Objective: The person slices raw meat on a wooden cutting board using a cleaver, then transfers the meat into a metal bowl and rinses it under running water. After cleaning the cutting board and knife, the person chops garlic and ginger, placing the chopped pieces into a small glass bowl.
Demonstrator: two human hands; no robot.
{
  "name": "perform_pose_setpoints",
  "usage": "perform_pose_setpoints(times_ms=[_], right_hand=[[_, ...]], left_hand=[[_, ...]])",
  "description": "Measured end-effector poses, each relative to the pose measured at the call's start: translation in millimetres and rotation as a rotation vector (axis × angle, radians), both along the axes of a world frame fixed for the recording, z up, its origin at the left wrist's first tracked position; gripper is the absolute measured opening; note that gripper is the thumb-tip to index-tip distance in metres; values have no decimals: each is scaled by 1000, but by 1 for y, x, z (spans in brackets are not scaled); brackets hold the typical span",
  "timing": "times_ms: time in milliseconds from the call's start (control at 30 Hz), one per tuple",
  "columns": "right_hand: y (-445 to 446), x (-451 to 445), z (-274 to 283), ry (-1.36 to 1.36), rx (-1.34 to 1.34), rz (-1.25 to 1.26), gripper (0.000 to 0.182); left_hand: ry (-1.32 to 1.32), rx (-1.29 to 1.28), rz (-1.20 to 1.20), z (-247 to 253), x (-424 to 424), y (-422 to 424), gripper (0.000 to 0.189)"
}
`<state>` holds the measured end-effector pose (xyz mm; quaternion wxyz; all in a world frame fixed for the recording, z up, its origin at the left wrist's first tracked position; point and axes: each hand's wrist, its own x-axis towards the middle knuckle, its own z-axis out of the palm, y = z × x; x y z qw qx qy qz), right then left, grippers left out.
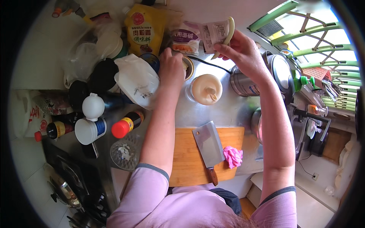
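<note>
My right hand is raised at the back of the metal counter, with a pale, curved vegetable stalk between thumb and fingers. A printed packet is just left of that stalk; whether my fingers touch it is unclear. My left hand reaches to the left side of a brown-rimmed round container, its fingertips partly hidden. Nearer to me, a cleaver lies flat on the wooden cutting board, blade away from me. A crumpled pink cloth touches its blade on the right.
A cream-lidded jar stands between my forearms. Right of it is a steel electric appliance with a black cord. Leftward are a white bag, a red-capped bottle and a glass bowl. A yellow seasoning pouch stands behind.
</note>
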<state>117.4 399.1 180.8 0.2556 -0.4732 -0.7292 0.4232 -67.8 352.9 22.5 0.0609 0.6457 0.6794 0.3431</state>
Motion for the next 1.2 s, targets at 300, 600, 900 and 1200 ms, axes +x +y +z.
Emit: perform_pose_setpoints(times_ms=[300, 600, 900, 1200], right_hand=[[-1, 7, -27, 20, -143, -31, 35], [40, -14, -98, -362, 23, 158, 31], [35, -16, -92, -369, 24, 114, 39], [-126, 62, -31, 108, -154, -137, 20]], left_hand=[[254, -428, -13, -13, 6, 16, 15], [-1287, -8, -18, 97, 14, -62, 34], [-1877, -226, -120, 93, -6, -121, 37], [-1827, -103, -81, 111, 3, -158, 24]])
